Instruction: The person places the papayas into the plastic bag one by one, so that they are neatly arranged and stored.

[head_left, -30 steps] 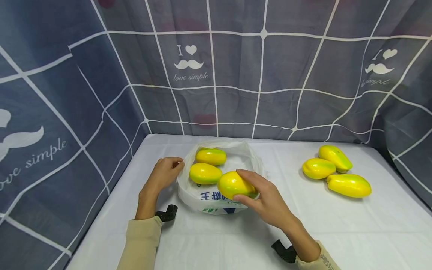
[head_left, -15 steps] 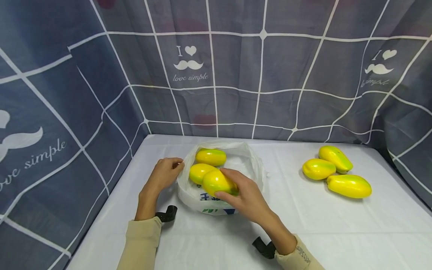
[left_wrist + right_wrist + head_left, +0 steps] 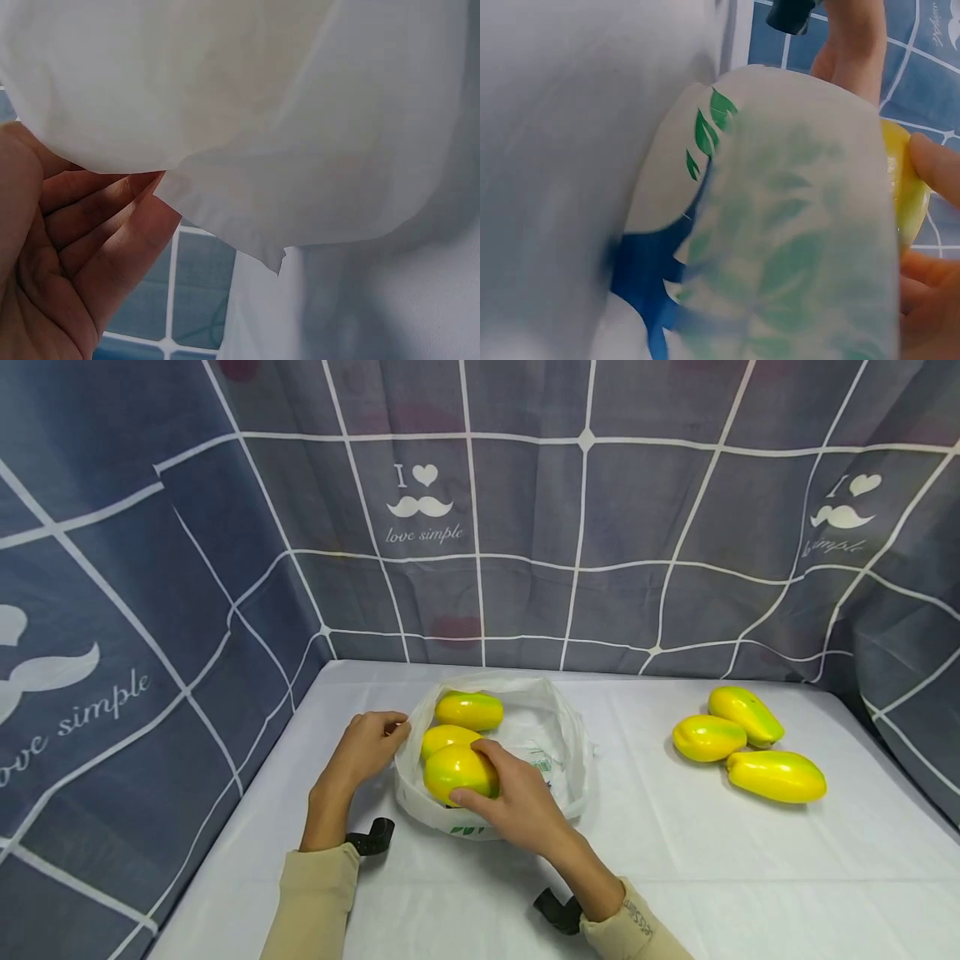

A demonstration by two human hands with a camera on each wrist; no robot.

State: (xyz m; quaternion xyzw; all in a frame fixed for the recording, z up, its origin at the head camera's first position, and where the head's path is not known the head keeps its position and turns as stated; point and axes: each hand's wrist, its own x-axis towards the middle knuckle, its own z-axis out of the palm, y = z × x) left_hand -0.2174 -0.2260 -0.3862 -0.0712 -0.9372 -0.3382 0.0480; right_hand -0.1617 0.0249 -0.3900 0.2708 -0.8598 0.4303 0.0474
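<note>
mango (image 3: pixel 456 770) sits in my right hand (image 3: pixel 517 802), fingers curled round it, low in the bag (image 3: pixel 570 752). my left hand (image 3: pixel 365 745) pinches the bag's rim.

Three mangoes (image 3: pixel 750 742) on white table (image 3: pixel 675 860); checked curtain (image 3: pixel 600 527) behind.

bag (image 3: pixel 570 760) sits mid-table (image 3: pixel 675 877), two mangoes (image 3: pixel 468 711) in it toward its left side, a third mango (image 3: pixel 457 771) in front of those under the right hand (image 3: pixel 517 797). left hand (image 3: pixel 367 745) is on the bag's left rim. three loose mangoes (image 3: pixel 750 743) are well off to the right.
</note>
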